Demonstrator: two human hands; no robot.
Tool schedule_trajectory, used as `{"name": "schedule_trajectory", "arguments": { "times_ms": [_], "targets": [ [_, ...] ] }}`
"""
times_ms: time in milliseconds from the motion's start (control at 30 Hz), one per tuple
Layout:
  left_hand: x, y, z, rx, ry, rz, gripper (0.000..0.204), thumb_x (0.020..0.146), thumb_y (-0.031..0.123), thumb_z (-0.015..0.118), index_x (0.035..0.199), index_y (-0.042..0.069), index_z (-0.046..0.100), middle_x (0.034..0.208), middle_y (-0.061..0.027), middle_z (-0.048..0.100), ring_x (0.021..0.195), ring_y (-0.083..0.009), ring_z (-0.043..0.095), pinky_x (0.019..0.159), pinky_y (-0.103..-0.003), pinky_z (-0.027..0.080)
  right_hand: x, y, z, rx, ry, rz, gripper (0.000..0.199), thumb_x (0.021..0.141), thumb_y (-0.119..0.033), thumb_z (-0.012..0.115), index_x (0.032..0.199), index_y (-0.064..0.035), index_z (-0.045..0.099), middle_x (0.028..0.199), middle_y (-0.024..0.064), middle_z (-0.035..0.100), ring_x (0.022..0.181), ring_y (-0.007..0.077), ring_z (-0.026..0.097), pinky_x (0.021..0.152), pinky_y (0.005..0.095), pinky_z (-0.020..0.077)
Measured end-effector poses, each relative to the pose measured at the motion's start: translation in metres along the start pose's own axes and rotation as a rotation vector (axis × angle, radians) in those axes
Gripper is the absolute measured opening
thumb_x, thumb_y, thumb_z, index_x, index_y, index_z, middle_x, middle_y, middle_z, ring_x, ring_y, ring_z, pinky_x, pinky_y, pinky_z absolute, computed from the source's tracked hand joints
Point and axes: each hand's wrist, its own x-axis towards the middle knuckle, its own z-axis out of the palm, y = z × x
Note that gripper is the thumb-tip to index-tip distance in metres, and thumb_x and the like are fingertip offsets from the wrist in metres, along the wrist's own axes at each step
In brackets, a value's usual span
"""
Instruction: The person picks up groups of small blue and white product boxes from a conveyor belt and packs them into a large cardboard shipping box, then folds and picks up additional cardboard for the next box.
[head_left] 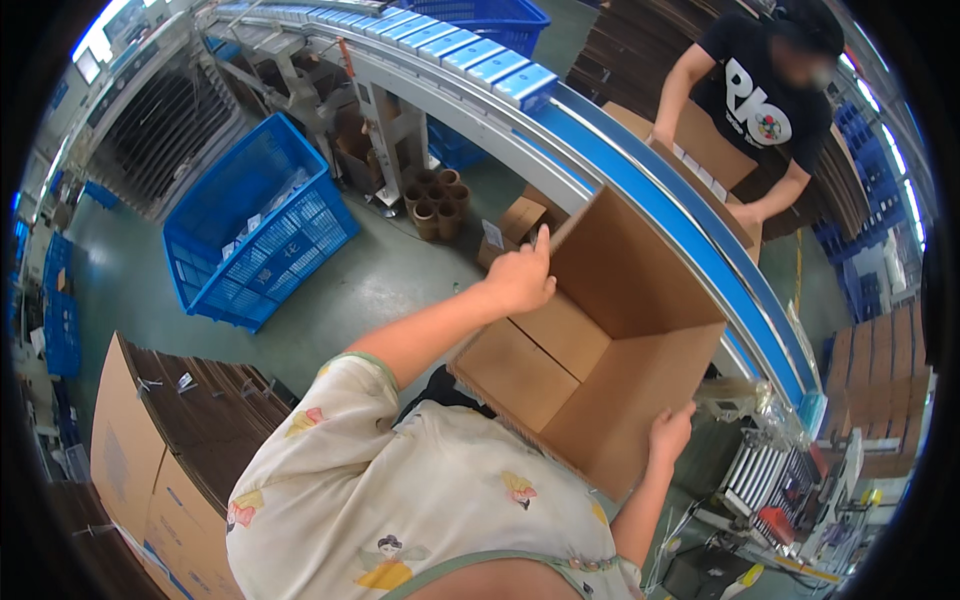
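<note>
An empty cardboard box [640,270] is tilted in front of my body, its open top facing me and its bottom seam showing inside. My left hand [522,277] is closed at its left upper edge, with the index finger stretched along the wall. At the right side of the same box, my right hand [670,432] grips the outer wall; part of its fingers is hidden behind the cardboard.
Beyond the box runs a blue conveyor belt [640,165] carrying a row of blue-and-white cartons [470,55]. Across it, a co-worker [752,95] handles another open box. A blue crate [265,235] and brown tubes [437,203] stand left; flattened cardboard [130,440] is stacked lower left.
</note>
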Motion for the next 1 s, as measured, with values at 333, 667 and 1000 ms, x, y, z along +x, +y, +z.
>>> {"name": "schedule_trajectory", "arguments": {
  "times_ms": [333,667,1000],
  "targets": [
    [0.042,-0.068,0.012,-0.308,-0.110,0.055,0.037,0.087,0.034,0.048,0.103,0.002,0.054,0.095,-0.0222,0.059,0.090,-0.0366,0.056,0.077,-0.043,0.045,-0.013,-0.014,-0.001,0.011,0.025,0.141,0.033,0.082,-0.008,0.052,0.109,0.0023,0.038,0.091,0.0274,0.059,0.086,0.0427,0.056,0.071,0.0454,0.0450],
    [0.106,-0.218,0.137,0.244,-0.008,-0.291,0.071,0.083,0.043,0.052,0.129,-0.005,0.028,0.132,-0.0288,0.030,0.123,-0.0397,0.031,0.098,-0.052,0.027,-0.004,-0.041,0.008,-0.009,0.096,0.097,0.029,0.086,-0.018,0.052,0.109,-0.0022,0.044,0.089,0.0237,0.060,0.084,0.0402,0.058,0.069,0.0429,0.0477],
    [0.090,-0.155,0.195,-0.594,-0.219,-0.241,0.077,0.079,0.030,0.060,0.135,-0.005,0.021,0.140,-0.0222,0.023,0.129,-0.0328,0.025,0.105,-0.040,0.020,0.002,0.079,-0.012,0.065,-0.088,0.270,0.037,0.091,-0.030,0.044,0.108,0.0021,0.043,0.088,0.0221,0.060,0.083,0.0366,0.060,0.071,0.0393,0.0465]
  ]
}}
